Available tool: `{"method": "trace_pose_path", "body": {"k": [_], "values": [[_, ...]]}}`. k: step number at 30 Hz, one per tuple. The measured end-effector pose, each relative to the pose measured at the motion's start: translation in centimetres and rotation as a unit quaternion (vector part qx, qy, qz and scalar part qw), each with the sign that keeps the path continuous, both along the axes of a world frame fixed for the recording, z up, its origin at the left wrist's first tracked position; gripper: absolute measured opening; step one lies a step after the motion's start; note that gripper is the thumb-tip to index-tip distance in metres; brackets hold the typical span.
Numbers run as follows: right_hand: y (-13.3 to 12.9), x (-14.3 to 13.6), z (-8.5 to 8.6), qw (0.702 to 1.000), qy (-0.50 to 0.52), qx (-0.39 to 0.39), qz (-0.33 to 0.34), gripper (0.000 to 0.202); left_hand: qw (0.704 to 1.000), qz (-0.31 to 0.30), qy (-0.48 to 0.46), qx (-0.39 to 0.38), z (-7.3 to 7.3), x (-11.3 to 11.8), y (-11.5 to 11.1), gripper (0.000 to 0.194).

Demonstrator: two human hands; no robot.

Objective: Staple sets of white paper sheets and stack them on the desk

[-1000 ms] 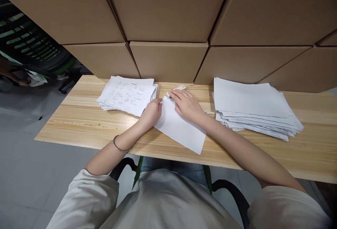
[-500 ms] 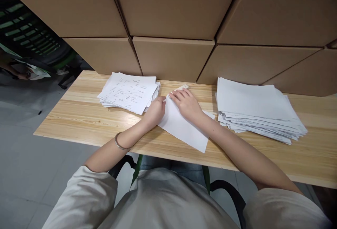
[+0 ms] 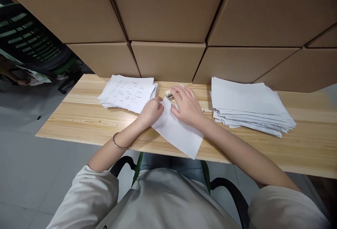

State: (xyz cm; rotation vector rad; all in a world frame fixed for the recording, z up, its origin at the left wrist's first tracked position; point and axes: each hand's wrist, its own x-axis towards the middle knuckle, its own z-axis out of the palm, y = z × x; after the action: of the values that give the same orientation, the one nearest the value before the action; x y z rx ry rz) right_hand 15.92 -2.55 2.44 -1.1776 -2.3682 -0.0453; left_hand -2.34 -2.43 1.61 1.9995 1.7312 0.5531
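In front of me a blank white sheet of paper [image 3: 179, 130] lies slanted near the desk's front edge; whether it is one sheet or several I cannot tell. My left hand [image 3: 153, 110] pinches its upper left corner, thumb bent over the top. A small pale stapler [image 3: 168, 94] sits just beyond that corner. My right hand [image 3: 185, 104] is curled over the stapler from above, its fingers covering most of it. The right thumb hangs apart over the sheet. At the left hand's far side is a stack of printed papers [image 3: 126, 92].
A thicker stack of blank-topped paper [image 3: 244, 99] lies to the right on the wooden desk [image 3: 79, 116]. Large cardboard boxes [image 3: 168, 60] form a wall along the desk's back edge. At the far left are a dark slatted chair back [image 3: 31, 36] and part of another person [image 3: 22, 80].
The stapler's front end now shows, clear of the paper's corner. My right fingers have arched up and the thumb has spread. The sheet has shifted slightly left and towards me.
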Motion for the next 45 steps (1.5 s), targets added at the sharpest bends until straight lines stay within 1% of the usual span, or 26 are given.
{"method": "trace_pose_path", "body": {"k": [1,2,4,5,6,7,9,11,13,16,18,20,22,24,26,27,28,31,33,35,37,40,43,45], "values": [[-1.4,-0.3,0.4,1.0,0.015,0.006,0.0,0.056,0.999,0.003,-0.031,0.008,0.5,-0.1,-0.1,0.033],[-2.9,-0.6,0.7,1.0,0.026,0.012,0.002,0.063,0.997,0.005,-0.074,0.024,1.0,-0.2,-0.2,0.033],[-5.6,-1.3,0.9,0.999,0.033,0.04,0.002,0.085,0.981,0.002,-0.18,0.07,1.7,-0.2,-0.3,0.033],[-6.7,-1.6,0.9,0.998,0.027,0.055,-0.002,0.088,0.967,-0.001,-0.236,0.095,2.0,-0.2,-0.3,0.031],[-7.4,-1.9,0.9,0.997,0.016,0.068,-0.01,0.084,0.95,-0.005,-0.288,0.119,2.1,-0.1,-0.2,0.028],[-7.9,-2.1,0.8,0.996,0.004,0.082,-0.021,0.074,0.932,-0.008,-0.334,0.142,2.2,-0.1,-0.2,0.023],[-7.9,-2.2,0.6,0.993,-0.015,0.105,-0.049,0.054,0.898,-0.012,-0.405,0.173,2.3,0.0,-0.1,0.017],[-7.4,-1.8,0.6,0.99,-0.019,0.122,-0.073,0.05,0.873,-0.008,-0.454,0.179,2.2,-0.1,0.0,0.017],[-6.7,-0.9,0.9,0.988,-0.019,0.136,-0.073,0.049,0.862,-0.001,-0.479,0.167,2.1,-0.3,0.2,0.02],[-6.0,1.3,1.8,0.988,-0.016,0.147,-0.041,0.047,0.864,-0.009,-0.483,0.144,2.0,-0.5,0.4,0.031],[-5.6,3.4,2.7,0.986,-0.012,0.161,-0.038,0.049,0.879,-0.029,-0.459,0.122,2.0,-0.6,0.4,0.035],[-5.1,5.8,3.5,0.979,-0.013,0.196,-0.059,0.051,0.906,-0.046,-0.403,0.119,1.9,-0.8,0.5,0.031],[-4.3,8.6,4.2,0.966,-0.023,0.244,-0.085,0.049,0.939,-0.051,-0.299,0.163,1.8,-1.2,0.6,0.027],[-3.3,11.4,4.2,0.962,-0.051,0.236,-0.127,0.044,0.955,-0.044,-0.172,0.237,1.9,-1.8,0.8,0.023],[-2.3,14.2,3.4,0.968,-0.066,0.174,-0.171,0.044,0.956,-0.03,-0.066,0.285,2.1,-2.3,1.0,0.022],[-1.9,15.4,2.6,0.966,-0.062,0.163,-0.189,0.044,0.955,-0.02,-0.025,0.294,2.2,-2.4,1.1,0.022],[-1.5,16.6,1.6,0.969,-0.069,0.134,-0.196,0.046,0.955,-0.009,0.012,0.296,2.3,-2.6,1.2,0.023],[-0.8,19.3,-1.6,0.979,-0.082,0.052,-0.182,0.053,0.955,0.03,0.108,0.274,2.5,-2.8,1.5,0.027],[-0.5,20.4,-3.2,0.98,-0.072,-0.006,-0.188,0.056,0.956,0.056,0.161,0.237,2.4,-2.9,1.6,0.032],[-0.3,21.0,-3.7,0.975,-0.054,-0.07,-0.203,0.057,0.957,0.075,0.213,0.182,2.2,-3.0,1.7,0.038],[-0.1,21.2,-3.5,0.968,-0.045,-0.125,-0.212,0.059,0.955,0.08,0.257,0.126,2.1,-3.1,1.7,0.044],[0.4,21.3,-2.4,0.962,-0.058,-0.17,-0.207,0.063,0.954,0.082,0.283,0.062,2.2,-3.2,1.6,0.051],[1.0,21.5,-1.8,0.956,-0.093,-0.197,-0.195,0.066,0.956,0.087,0.277,0.04,2.5,-3.3,1.6,0.051],[1.4,21.7,-1.4,0.953,-0.115,-0.211,-0.186,0.062,0.957,0.09,0.272,0.039,2.7,-3.3,1.6,0.048]]}}
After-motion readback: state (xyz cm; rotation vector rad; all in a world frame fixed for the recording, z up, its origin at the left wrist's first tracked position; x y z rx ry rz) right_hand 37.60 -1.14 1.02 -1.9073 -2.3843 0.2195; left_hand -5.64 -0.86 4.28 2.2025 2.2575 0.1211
